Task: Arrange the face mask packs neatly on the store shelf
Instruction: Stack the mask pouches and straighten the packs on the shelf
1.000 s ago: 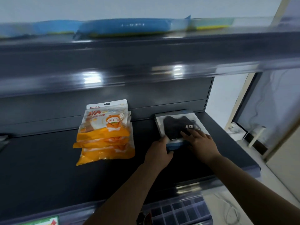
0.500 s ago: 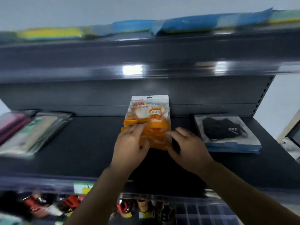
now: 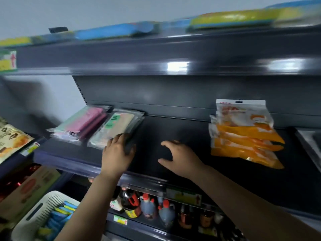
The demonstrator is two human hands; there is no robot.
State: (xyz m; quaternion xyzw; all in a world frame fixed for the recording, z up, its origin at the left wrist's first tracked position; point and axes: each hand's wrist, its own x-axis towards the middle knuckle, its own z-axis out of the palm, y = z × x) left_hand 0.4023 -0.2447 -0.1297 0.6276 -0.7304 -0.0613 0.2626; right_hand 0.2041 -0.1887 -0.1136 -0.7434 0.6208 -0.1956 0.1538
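On the dark shelf [image 3: 173,129] lie several stacks of face mask packs. At the left end sits a pink stack [image 3: 79,124], with a beige and green stack [image 3: 116,127] beside it. My left hand [image 3: 118,153] reaches the near right corner of the beige stack, fingers curled over its edge. My right hand [image 3: 178,157] hovers over bare shelf in the middle, fingers spread and holding nothing. An orange and white stack [image 3: 243,134] lies at the right, apart from both hands. The edge of a white box pack [image 3: 311,145] shows at the far right.
The shelf above carries blue and yellow packs [image 3: 234,18]. Below, bottles [image 3: 149,206] stand in a row. A white basket [image 3: 40,216] with blue packets sits at the lower left, and a snack bag [image 3: 12,141] hangs at the left edge.
Both hands left the orange stack and moved left. My left hand now reaches the beige stack; my right hand is over bare shelf. The view swung left.
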